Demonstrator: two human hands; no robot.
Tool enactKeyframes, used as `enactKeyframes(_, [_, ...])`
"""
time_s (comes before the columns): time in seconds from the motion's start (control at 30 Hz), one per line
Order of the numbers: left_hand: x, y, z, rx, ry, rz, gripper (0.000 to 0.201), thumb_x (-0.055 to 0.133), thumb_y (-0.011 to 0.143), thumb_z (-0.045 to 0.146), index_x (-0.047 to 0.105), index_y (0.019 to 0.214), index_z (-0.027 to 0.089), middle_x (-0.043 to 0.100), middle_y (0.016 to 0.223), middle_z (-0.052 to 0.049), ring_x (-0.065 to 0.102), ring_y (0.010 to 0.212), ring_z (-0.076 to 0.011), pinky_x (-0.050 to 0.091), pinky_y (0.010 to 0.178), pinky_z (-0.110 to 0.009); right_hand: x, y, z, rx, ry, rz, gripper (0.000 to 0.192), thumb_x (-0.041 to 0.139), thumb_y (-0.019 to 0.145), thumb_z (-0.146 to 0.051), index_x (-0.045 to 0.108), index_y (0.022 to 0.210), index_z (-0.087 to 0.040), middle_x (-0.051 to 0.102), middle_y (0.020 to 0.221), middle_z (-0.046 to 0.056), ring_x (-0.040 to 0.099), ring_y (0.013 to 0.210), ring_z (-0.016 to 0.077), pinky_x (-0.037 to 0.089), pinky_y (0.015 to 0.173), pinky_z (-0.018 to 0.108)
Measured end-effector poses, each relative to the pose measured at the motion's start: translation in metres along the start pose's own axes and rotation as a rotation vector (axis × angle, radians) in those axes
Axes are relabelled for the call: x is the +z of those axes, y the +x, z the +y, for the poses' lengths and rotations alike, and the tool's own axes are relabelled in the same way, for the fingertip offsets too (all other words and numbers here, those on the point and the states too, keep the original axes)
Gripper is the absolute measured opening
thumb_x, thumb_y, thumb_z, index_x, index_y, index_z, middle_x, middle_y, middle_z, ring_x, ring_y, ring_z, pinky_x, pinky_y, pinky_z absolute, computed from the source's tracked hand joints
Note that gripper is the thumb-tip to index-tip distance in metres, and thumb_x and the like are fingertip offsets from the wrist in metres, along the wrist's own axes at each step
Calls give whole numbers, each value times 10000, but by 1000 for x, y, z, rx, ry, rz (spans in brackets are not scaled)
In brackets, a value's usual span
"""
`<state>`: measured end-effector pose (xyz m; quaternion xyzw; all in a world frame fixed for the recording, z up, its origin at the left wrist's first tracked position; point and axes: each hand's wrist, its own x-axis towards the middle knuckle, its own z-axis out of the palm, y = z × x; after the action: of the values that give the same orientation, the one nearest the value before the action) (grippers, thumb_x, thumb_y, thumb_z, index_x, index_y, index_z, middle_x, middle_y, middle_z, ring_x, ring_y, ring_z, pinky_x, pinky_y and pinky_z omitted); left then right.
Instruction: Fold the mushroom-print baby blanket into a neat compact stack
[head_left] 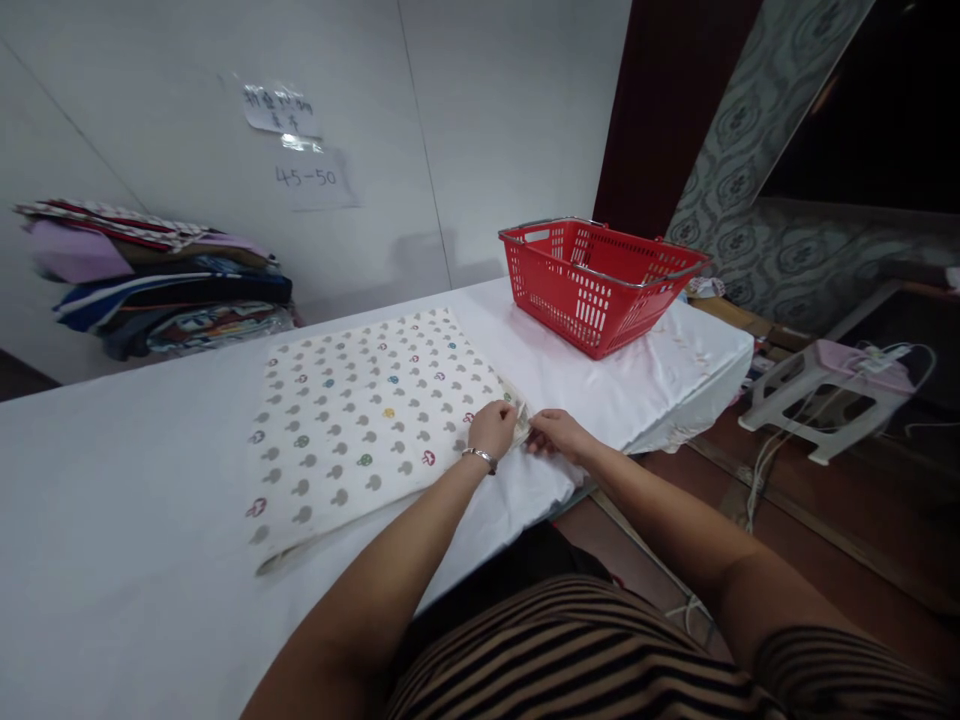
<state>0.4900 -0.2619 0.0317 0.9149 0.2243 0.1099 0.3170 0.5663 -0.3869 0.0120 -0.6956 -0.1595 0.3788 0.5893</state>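
- Mushroom-print cloth [360,415] is lying flat on the white-covered table [112,500], folded into a rough rectangle, with its right-hand corner right at the table's near edge where my hands are.
- Way off to the left there's a stack of folded fabrics [161,275] against the wall, well apart from the cloth I'm working on.
- Step-wise, I'd say I'm on squaring up that right corner, getting the layers lined up before anything else happens with it. Next move probably calls for keeping both pinches steady so the layers don't slide apart, and keeping the edge even with the rest of the rectangle.
- My left hand [493,428] is knuckles up, fingers curled down onto the corner, pinching the cloth edge. Bracelet on that wrist, forearm reaching out long across my body.
- My right hand [553,432] is just beside it, nearly touching, fingers also closed on the same corner from the other side. That arm comes in from the right, elbow bent.
- Red shopping basket [596,285] sits further back on the right of the table, near the cloth but not touching. Can't see anything in it from here.
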Motion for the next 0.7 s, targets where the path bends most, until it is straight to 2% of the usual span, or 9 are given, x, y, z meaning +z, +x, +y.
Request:
enactKeyframes(0.17, [11,-6,2,170,180,-14,211,454,873,243,641,795,187,641,879,-46,568,855,-164,408,747,-274,-1,1,2,-1,27,-13,135,509,801,-215,536,680,-161,635,551,4,587,453,89,349,363,157])
enactKeyframes(0.33, [12,-10,-4,276,181,-21,222,435,882,229,651,840,194,617,874,-42,550,869,-159,416,777,-276,-4,-1,-1,8,78,-41,146,518,810,-244,566,708,-152,646,582,14,602,472,103,367,376,170])
enactKeyframes(0.5, [9,-17,-9,397,217,-54,224,426,879,218,646,841,197,589,863,-46,528,871,-167,418,798,-291,-3,0,-6,45,45,-86,273,513,860,-354,586,719,-133,645,566,33,582,449,101,347,361,170])
enactKeyframes(0.6, [8,-19,-12,429,242,-65,195,491,840,215,650,953,205,585,923,-51,519,911,-182,417,840,-306,-1,2,-7,68,5,-52,237,510,869,-314,570,719,-141,641,535,27,567,428,98,342,359,169])
enactKeyframes(0.7, [4,-23,-17,435,278,-84,287,537,818,250,615,1093,225,580,979,-52,514,935,-197,418,862,-326,0,3,-8,86,-10,3,191,497,866,-242,553,708,-151,634,516,14,565,418,96,324,350,167])
